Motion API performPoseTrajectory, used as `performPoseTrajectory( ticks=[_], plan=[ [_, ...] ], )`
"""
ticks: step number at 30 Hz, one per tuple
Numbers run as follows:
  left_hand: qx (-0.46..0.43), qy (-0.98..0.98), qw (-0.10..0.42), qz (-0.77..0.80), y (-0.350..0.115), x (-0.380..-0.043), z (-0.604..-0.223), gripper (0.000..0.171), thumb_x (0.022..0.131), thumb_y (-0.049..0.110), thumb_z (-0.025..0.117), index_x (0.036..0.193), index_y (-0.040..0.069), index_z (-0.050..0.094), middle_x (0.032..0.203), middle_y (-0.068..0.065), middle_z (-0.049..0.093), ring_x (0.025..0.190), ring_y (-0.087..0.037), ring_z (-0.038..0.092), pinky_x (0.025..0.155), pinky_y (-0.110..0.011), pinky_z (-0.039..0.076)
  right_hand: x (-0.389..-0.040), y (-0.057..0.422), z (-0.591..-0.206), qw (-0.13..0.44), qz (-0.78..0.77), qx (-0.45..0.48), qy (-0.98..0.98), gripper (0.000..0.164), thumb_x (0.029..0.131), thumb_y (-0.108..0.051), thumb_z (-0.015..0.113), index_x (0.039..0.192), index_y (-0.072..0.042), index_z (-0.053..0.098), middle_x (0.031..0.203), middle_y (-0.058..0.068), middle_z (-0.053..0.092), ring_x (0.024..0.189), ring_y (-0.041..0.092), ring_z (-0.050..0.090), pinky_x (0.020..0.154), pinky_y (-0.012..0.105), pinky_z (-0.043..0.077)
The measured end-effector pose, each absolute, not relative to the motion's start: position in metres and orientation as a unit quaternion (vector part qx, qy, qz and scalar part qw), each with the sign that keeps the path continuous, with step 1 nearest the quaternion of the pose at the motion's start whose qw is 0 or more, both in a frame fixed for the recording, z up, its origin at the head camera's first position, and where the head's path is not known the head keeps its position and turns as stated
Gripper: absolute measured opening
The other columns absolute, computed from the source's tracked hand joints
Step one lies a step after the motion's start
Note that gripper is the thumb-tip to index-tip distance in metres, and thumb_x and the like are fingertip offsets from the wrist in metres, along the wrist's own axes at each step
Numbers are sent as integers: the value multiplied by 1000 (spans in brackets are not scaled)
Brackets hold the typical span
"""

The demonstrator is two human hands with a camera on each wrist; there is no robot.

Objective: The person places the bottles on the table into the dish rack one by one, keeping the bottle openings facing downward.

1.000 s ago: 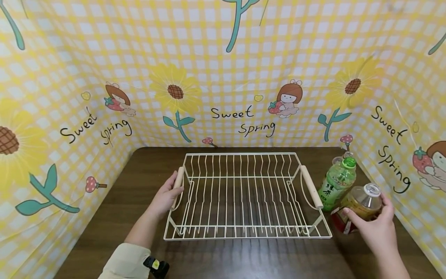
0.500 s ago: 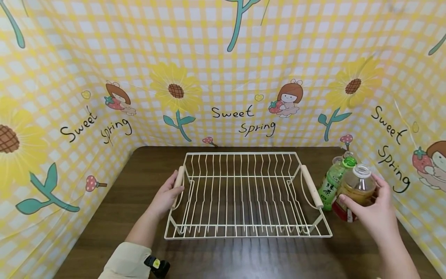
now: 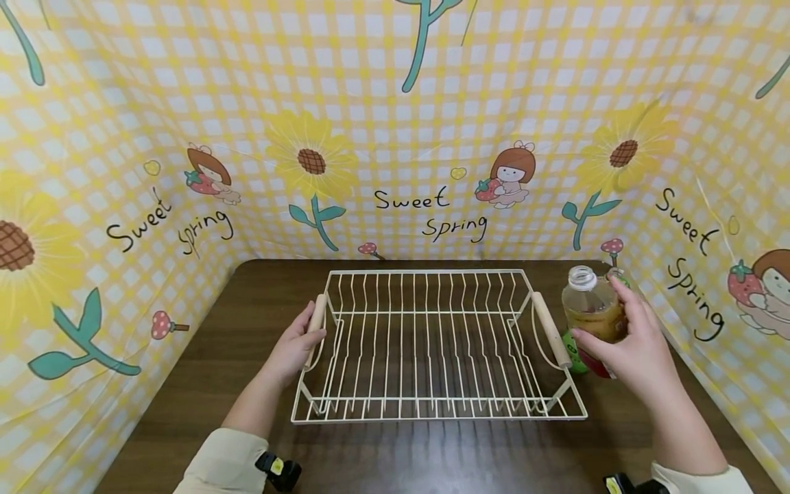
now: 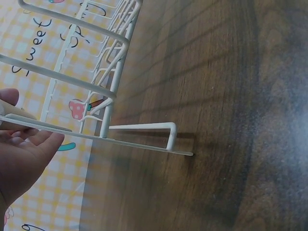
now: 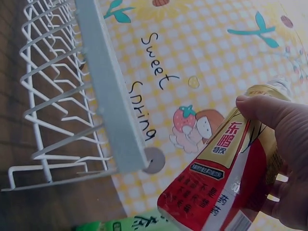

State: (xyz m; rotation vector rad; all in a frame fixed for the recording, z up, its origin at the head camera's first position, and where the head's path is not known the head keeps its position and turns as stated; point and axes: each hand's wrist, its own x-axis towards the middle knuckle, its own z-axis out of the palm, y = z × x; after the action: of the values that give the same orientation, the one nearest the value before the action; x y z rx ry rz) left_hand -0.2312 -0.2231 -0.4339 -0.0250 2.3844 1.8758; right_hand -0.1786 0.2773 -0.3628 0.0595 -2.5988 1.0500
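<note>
My left hand (image 3: 293, 350) grips the left wooden handle (image 3: 317, 317) of a cream wire dish rack (image 3: 426, 400), which stands on the table. In the left wrist view the fingers curl round that handle. My right hand (image 3: 644, 353) holds a plastic drink bottle (image 3: 590, 317) with a red and gold label, thumb in front and fingers behind. No cap shows on its mouth. The right wrist view has the bottle (image 5: 216, 178) tilted, beside the rack's right end. A green tea bottle (image 3: 574, 351) is mostly hidden behind it.
The rack's right wooden handle (image 3: 551, 331) rises close to the held bottle. Dark wooden table (image 3: 463, 460) surface shows in front of the rack and on its left. Yellow checked cloth (image 3: 259, 82) hangs at the back and both sides.
My right hand has raised the red and gold bottle and carried it left, in front of the green tea bottle. The left hand and the rack stay in place.
</note>
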Motion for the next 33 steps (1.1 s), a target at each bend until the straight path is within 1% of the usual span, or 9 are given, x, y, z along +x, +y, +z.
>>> performPoseTrajectory(
  ticks=[3, 7, 16, 20, 23, 28, 30, 33],
  plan=[
    [-7, 785, 57, 617, -223, -231, -434, 72, 98, 3, 45, 157, 2, 4, 165, -15, -1, 150, -33, 10, 122, -47, 13, -181, 272, -358, 160, 351, 31, -922, 103, 81, -32, 80, 159, -22, 13, 145, 34, 34, 124, 53, 35, 86, 71, 35],
    [-4, 783, 65, 618, -223, -230, -434, 72, 99, 5, 45, 157, 5, 1, 166, -14, -2, 150, -35, 10, 122, -48, 13, -183, 265, -353, 154, 342, 47, -926, 103, 80, -32, 81, 159, -19, 16, 145, 35, 34, 124, 54, 37, 87, 71, 35],
    [-5, 781, 62, 621, -223, -229, -433, 72, 99, 5, 45, 157, 5, 2, 166, -14, -3, 150, -35, 9, 122, -48, 12, -193, 248, -346, 152, 345, 66, -924, 97, 79, -33, 82, 155, -13, 26, 137, 33, 41, 119, 48, 41, 82, 63, 40],
    [-3, 781, 60, 622, -223, -230, -432, 72, 99, 5, 45, 157, 3, 3, 166, -12, -3, 151, -34, 8, 123, -48, 11, -199, 241, -344, 159, 334, 85, -925, 93, 79, -32, 82, 153, -10, 30, 131, 29, 48, 111, 43, 45, 78, 57, 42],
    [-4, 781, 61, 622, -223, -230, -432, 72, 99, 5, 45, 157, 3, 2, 166, -13, -2, 150, -34, 9, 123, -48, 11, -202, 236, -342, 164, 325, 101, -926, 92, 78, -31, 82, 152, -10, 32, 132, 26, 50, 113, 42, 45, 81, 56, 41],
    [-4, 777, 63, 626, -223, -230, -433, 73, 99, 5, 45, 157, 4, 1, 166, -14, -2, 150, -34, 10, 123, -47, 10, -208, 226, -339, 166, 318, 126, -925, 92, 76, -29, 84, 151, -9, 34, 141, 27, 47, 124, 49, 40, 92, 65, 35],
    [-4, 776, 64, 627, -223, -230, -434, 73, 99, 4, 45, 157, 5, 0, 166, -14, -3, 150, -34, 9, 123, -47, 10, -210, 223, -338, 165, 316, 133, -925, 91, 76, -27, 84, 151, -9, 35, 141, 27, 47, 125, 50, 40, 95, 66, 33],
    [-4, 775, 64, 628, -223, -231, -434, 73, 99, 4, 45, 157, 5, 0, 165, -16, -2, 150, -35, 9, 123, -47, 10, -214, 217, -338, 162, 310, 142, -926, 89, 76, -26, 84, 150, -8, 36, 139, 27, 48, 125, 50, 41, 96, 66, 34]
  ],
)
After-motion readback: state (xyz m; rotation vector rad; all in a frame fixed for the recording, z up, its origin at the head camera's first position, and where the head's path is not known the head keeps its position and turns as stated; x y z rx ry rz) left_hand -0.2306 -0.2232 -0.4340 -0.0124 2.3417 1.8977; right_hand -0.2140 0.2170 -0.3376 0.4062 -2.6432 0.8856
